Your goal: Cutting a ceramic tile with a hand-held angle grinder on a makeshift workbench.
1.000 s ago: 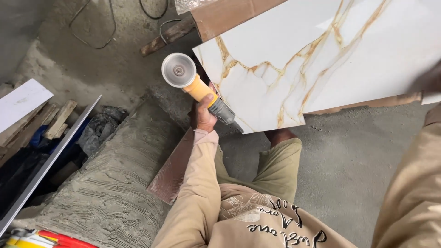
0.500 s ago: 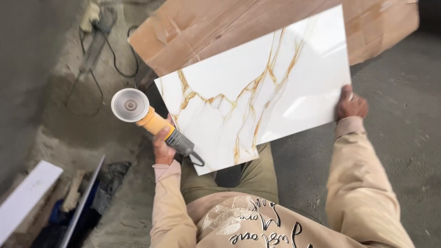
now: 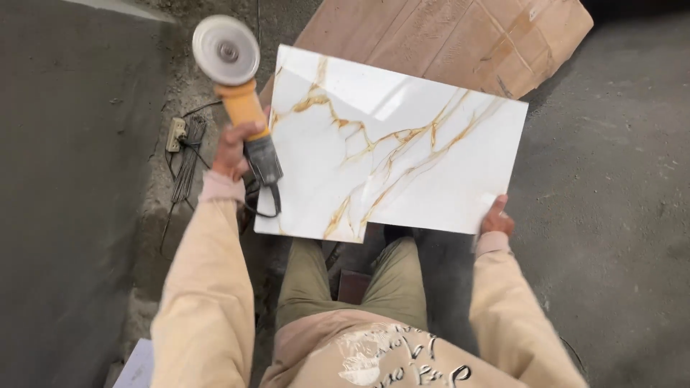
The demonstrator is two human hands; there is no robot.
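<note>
1. The glossy white rectangular tile with gold veins (image 3: 392, 147) is hanging over the lap, above brown flattened cardboard (image 3: 460, 39).
2. The right hand (image 3: 496, 218) is pinching its corner (slip risk).
3. The left hand (image 3: 233, 147) is gripping the yellow angle grinder (image 3: 241, 97); its disc could chip the edge.

open concrete floor (image 3: 611, 179) on right, marble-look tile (image 3: 395, 151) spanning middle, cardboard (image 3: 445, 43) beyond, cable bundle (image 3: 188, 154) on left

Both arms reach forward in beige sleeves. The left hand (image 3: 233, 147), raised toward eleven o'clock, is curled in a closed fist-grip, knuckles up. The right hand (image 3: 496, 218), lower toward one o'clock, pinches with fingers folded under, thumb on top.
</note>
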